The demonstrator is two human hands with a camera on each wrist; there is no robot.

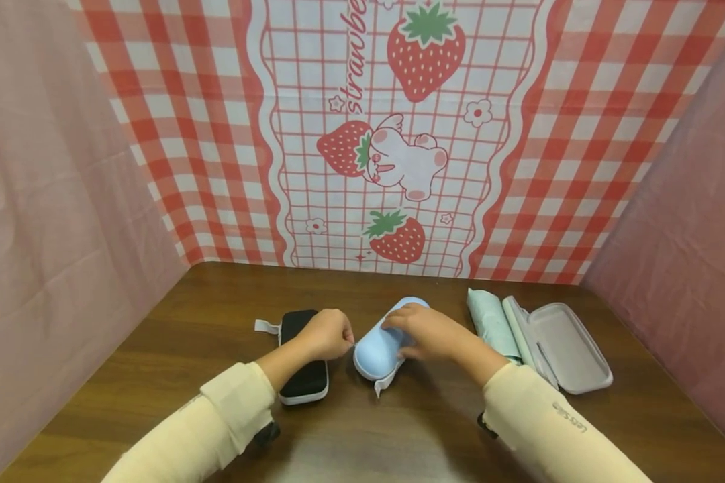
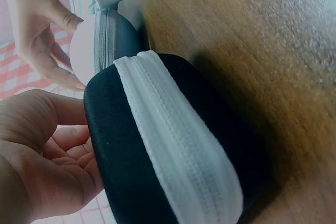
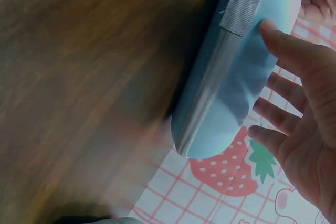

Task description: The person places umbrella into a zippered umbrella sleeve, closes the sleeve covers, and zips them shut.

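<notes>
A light blue zip-up glasses case (image 1: 377, 349) lies slantwise at mid-table, its grey zipper (image 3: 210, 87) closed along the side that shows in the right wrist view. My right hand (image 1: 429, 330) holds it from the right, thumb on the near side and fingers over the top. At its left end, my left hand (image 1: 329, 333) has curled fingers and pinches at the zipper edge; the pull is too small to make out. Under the left wrist lies a black case (image 1: 305, 382) with a white zipper (image 2: 176, 135), partly hidden by that arm.
Right of the right hand lie a mint green packet (image 1: 494, 322) and an open case with a grey lining (image 1: 568, 349). A light strap (image 1: 267, 327) sticks out from the black case. A red-checked strawberry cloth (image 1: 399, 168) hangs behind the wooden table (image 1: 362, 436).
</notes>
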